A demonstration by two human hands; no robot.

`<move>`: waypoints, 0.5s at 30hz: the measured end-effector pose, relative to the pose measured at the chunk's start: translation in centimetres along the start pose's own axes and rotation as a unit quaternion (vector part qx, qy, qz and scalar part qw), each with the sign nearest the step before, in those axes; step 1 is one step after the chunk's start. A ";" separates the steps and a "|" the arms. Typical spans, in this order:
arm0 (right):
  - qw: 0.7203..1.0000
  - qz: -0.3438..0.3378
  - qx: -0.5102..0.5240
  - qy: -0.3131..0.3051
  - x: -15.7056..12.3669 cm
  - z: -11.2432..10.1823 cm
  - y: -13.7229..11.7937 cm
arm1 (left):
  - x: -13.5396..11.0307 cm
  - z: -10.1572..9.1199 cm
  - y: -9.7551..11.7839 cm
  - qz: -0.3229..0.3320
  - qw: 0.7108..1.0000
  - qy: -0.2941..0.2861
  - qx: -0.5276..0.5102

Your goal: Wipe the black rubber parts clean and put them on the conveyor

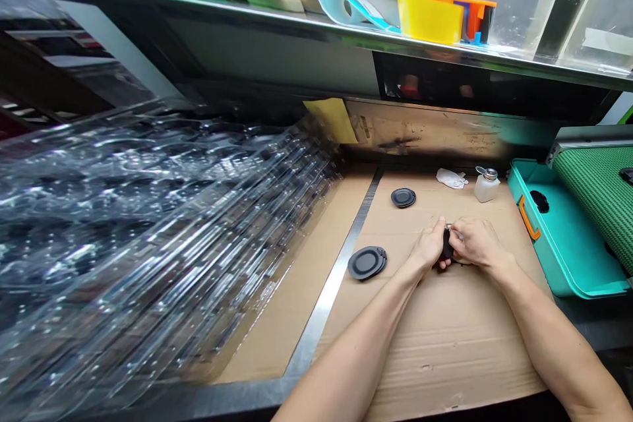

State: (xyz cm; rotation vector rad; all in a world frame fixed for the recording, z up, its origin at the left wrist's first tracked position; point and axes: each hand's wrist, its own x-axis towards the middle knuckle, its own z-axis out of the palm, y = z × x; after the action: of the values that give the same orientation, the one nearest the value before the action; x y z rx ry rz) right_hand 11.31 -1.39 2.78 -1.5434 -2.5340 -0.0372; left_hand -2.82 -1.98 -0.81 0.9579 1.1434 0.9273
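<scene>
Both my hands meet over the cardboard-covered bench around a small black part (448,245). My left hand (429,247) is closed on its left side, with fingertips showing below it. From the right, my right hand (472,241) pinches the same part near its top. Much of the part is hidden by my fingers, so its exact kind cannot be made out. To the left of my hands lies a black oval disc-like part (366,263), seemingly stacked on another. A similar, smaller-looking black disc part (403,197) rests farther back.
Stacked clear plastic trays (208,231) fill the left side. A teal bin (568,244) with an orange handle stands right, beside a green conveyor belt (601,178). A pump bottle (486,186) and white cloth (451,178) sit at the back. Overhead, a shelf holds a yellow container (430,18).
</scene>
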 end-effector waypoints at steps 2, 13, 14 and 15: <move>1.000 -0.007 0.005 0.011 0.1 0.0 0.1 | 0.0 0.0 0.1 0.003 1.000 -0.001 0.005; 1.000 0.005 0.009 -0.015 -0.2 -1.3 -0.2 | -0.5 0.2 0.1 0.028 0.999 -0.008 0.021; 1.000 0.005 0.014 -0.009 -0.3 -1.3 -0.2 | -0.5 0.2 0.0 0.031 0.999 -0.008 0.029; 1.000 0.007 0.019 -0.010 -0.3 -1.3 -0.2 | -0.5 0.2 0.0 0.034 0.999 -0.009 0.036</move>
State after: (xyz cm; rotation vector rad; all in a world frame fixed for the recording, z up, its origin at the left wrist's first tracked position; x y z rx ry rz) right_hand 11.40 -1.88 4.01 -1.5552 -2.5237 0.0269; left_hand -2.70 -2.47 -0.68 1.0668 1.1410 0.9362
